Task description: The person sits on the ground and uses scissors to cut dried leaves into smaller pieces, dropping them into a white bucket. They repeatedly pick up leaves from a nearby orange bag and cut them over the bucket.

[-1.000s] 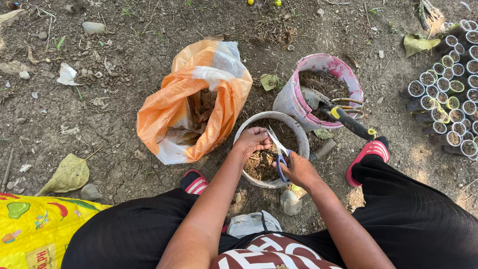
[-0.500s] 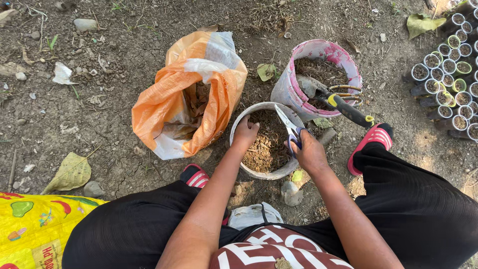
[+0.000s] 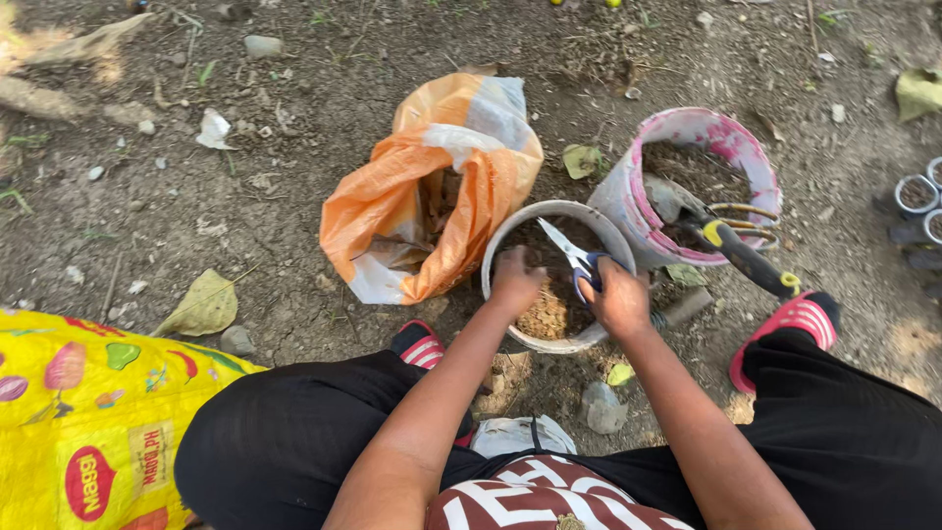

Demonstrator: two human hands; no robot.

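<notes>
Right hand point(image 3: 620, 299) grip round scissors point(image 3: 572, 253) — blades over pot point(image 3: 510, 236), left hand point(image 3: 514, 280) beside.

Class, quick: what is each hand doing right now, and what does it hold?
Left hand: closed, down in the grey bowl on the fibrous material.
Right hand: closed on the blue-handled scissors, blades open.

I have one view only, from the camera worn on the head, looking steeply down over my chest and knees onto bare ground. It sits close: my left hand point(image 3: 514, 278) and right hand point(image 3: 618, 297) fill the centre at a grey bowl point(image 3: 510, 236), forearms entering from the bottom edge. No second view overlaps this scene.
</notes>
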